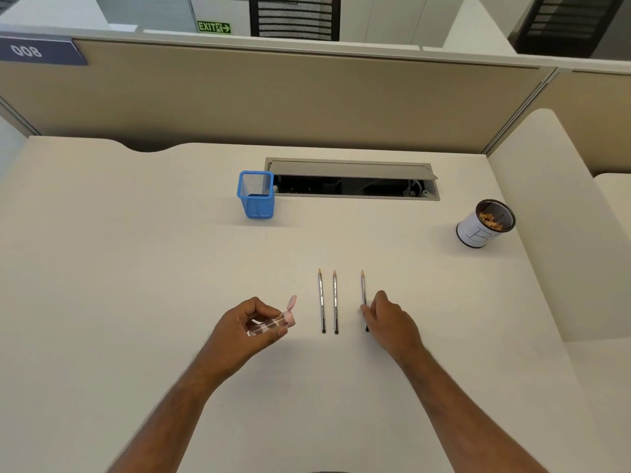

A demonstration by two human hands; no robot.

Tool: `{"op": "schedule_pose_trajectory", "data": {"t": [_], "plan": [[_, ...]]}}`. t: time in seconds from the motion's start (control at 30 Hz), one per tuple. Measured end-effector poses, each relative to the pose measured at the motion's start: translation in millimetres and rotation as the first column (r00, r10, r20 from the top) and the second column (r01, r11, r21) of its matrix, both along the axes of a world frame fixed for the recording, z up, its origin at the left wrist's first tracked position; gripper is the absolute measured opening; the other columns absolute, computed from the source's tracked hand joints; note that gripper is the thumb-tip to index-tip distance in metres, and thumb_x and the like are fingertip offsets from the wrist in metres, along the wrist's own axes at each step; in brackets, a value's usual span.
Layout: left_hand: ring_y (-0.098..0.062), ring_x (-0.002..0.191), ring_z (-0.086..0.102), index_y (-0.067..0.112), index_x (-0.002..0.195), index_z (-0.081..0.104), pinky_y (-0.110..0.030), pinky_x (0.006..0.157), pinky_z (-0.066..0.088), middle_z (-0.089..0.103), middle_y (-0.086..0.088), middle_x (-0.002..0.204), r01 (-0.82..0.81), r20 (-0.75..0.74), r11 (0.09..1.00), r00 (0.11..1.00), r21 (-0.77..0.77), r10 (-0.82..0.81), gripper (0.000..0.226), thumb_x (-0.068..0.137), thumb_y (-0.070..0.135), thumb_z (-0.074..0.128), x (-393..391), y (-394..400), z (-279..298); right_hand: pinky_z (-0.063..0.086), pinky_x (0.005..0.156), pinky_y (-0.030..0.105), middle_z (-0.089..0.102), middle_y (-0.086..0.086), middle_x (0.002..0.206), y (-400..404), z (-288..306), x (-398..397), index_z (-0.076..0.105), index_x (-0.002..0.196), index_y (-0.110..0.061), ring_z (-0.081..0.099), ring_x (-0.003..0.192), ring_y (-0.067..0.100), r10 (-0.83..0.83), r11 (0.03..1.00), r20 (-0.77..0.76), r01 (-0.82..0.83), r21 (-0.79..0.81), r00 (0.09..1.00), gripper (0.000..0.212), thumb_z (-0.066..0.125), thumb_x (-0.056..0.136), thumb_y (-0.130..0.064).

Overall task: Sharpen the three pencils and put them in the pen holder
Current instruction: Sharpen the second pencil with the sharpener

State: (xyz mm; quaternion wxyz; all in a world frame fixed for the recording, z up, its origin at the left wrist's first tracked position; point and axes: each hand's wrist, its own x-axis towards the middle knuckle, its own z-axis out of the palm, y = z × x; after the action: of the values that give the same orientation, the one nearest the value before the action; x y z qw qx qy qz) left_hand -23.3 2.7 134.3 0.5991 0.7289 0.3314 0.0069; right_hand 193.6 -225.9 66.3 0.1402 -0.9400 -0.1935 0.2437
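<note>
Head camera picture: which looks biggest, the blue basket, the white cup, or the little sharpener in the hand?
1. Blue basket and white cup: look nearly alike, can't rank.
2. Sharpener in the left hand: smallest, though nearest the camera.

Three pencils (334, 301) lie side by side near the middle of the surface (136, 250), tips toward its far edge. The pen holder (256, 196) stands behind them, left of a cable hatch (351, 180). A cup (485, 223) sits by the right edge.
</note>
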Motion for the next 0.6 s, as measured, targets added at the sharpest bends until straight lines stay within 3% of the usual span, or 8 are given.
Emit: {"op": "schedule_pose_trajectory", "data": {"t": [0.23,0.43,0.6], "plan": [[-0.022,0.095,0.076,0.021,0.1,0.077,-0.036,0.086,0.06,0.083,0.003,0.107,-0.001,0.004,1.0,1.0,-0.005,0.001,0.017,0.088,0.02,0.089,-1,0,1,0.057,0.078,0.043,0.071,0.004,0.087,-2,-1,2,0.047,0.094,-0.014,0.068,0.083,0.034,-0.061,0.998,-0.044,0.062,0.02,0.997,0.034,0.053,0.104,-0.046],[-0.019,0.093,0.075,0.022,0.101,0.077,-0.034,0.083,0.059,0.083,0.002,0.106,-0.002,-0.001,1.0,1.0,-0.004,0.002,0.017,0.088,0.022,0.089,-2,1,0,0.054,0.073,0.041,0.067,0.002,0.082,-3,0,1,0.045,0.092,-0.016,0.067,0.079,0.033,-0.068,0.996,-0.038,0.07,0.053,0.997,0.036,0.054,0.103,-0.049],[-0.02,0.097,0.077,0.022,0.101,0.077,-0.038,0.087,0.061,0.083,0.001,0.107,-0.002,-0.001,1.0,1.0,0.001,0.002,0.019,0.088,0.023,0.09,-1,-1,-1,0.049,0.069,0.036,0.068,0.001,0.078,8,6,-6,0.048,0.088,-0.017,0.065,0.076,0.032,0.019,0.998,0.041,-0.022,0.06,0.999,0.036,0.056,0.103,-0.049]]}}
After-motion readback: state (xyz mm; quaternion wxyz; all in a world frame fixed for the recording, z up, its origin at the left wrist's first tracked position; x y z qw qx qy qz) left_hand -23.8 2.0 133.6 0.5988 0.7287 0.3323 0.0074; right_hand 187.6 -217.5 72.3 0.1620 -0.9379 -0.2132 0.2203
